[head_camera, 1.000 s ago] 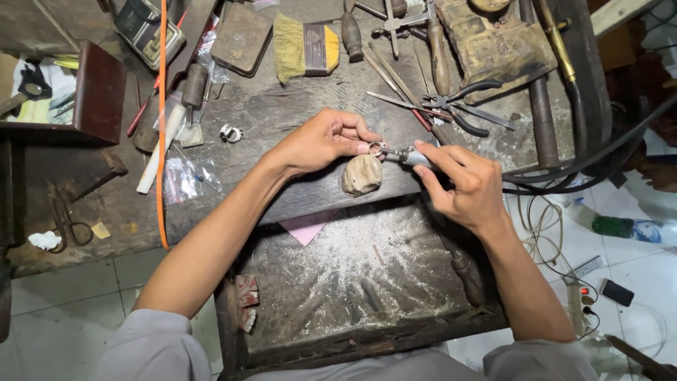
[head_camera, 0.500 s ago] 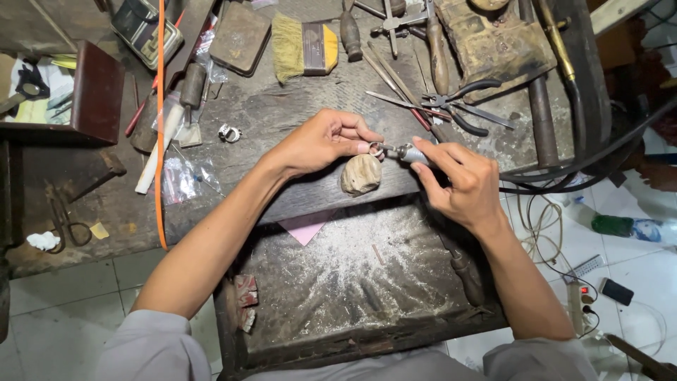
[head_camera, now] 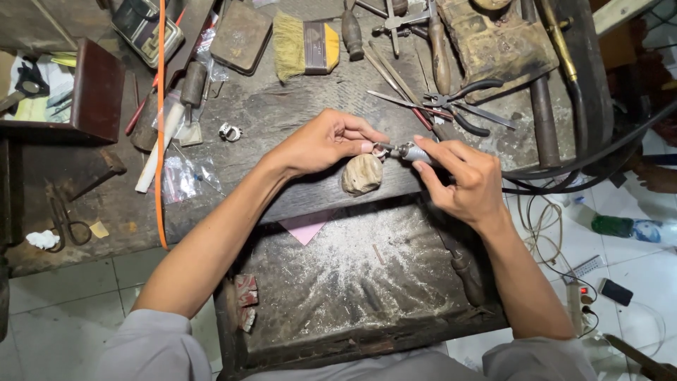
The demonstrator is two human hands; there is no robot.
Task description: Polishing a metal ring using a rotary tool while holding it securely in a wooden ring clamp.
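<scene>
My left hand [head_camera: 321, 143] pinches a small silver ring [head_camera: 379, 149] between thumb and fingertips, just above a worn wooden bench peg [head_camera: 361, 174]. My right hand [head_camera: 462, 180] grips a slim rotary handpiece [head_camera: 412, 152] like a pen, and its tip touches the ring. Both hands meet over the front edge of the dark workbench [head_camera: 296, 106]. A dusty metal catch tray [head_camera: 338, 275] lies below them.
Pliers [head_camera: 458, 99], files and a yellow brush [head_camera: 305, 48] lie at the back of the bench. Another silver ring [head_camera: 229, 132] sits left of my hand. An orange cord [head_camera: 161, 120] runs down the left side. Scissors [head_camera: 63, 219] and a wooden box [head_camera: 95, 92] are far left. Black cables [head_camera: 564, 169] trail right.
Hardly anything differs: both hands stay at the peg, with only slight shifts of the fingers and the handpiece tip on the ring.
</scene>
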